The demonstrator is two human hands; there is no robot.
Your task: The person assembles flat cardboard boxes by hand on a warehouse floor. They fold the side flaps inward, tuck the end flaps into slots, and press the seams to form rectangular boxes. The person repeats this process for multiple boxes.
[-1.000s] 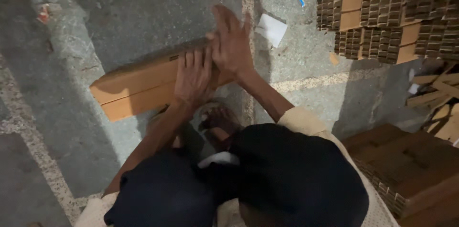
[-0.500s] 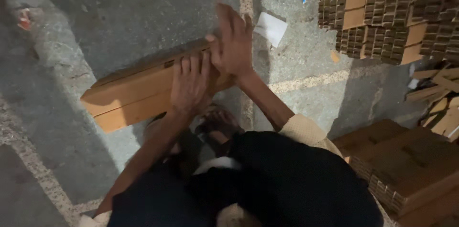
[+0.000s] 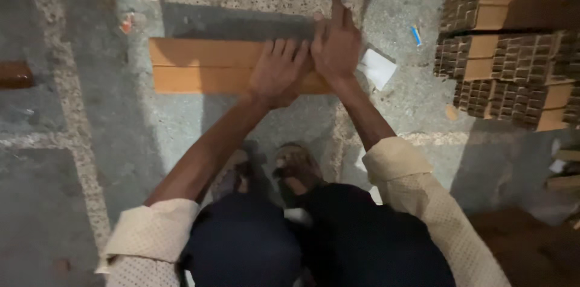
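A long flat piece of brown cardboard (image 3: 205,66) lies on the concrete floor in front of my feet, with a crease running along its length. My left hand (image 3: 278,72) lies palm down on its right part, fingers spread. Against it, my right hand (image 3: 339,45) presses on the cardboard's right end, fingers pointing away from me. Both hands press on the cardboard; neither closes around it. The cardboard's right end is hidden under my hands.
Stacks of folded cardboard pieces (image 3: 513,63) stand at the right. A white scrap of paper (image 3: 379,68) lies by my right hand, a blue pen-like object (image 3: 416,35) beyond it. A small red scrap (image 3: 127,22) lies at the upper left. More cardboard (image 3: 531,245) sits at the lower right.
The cardboard was tilted before and now lies level across the view. My hands stay pressed on its right end.
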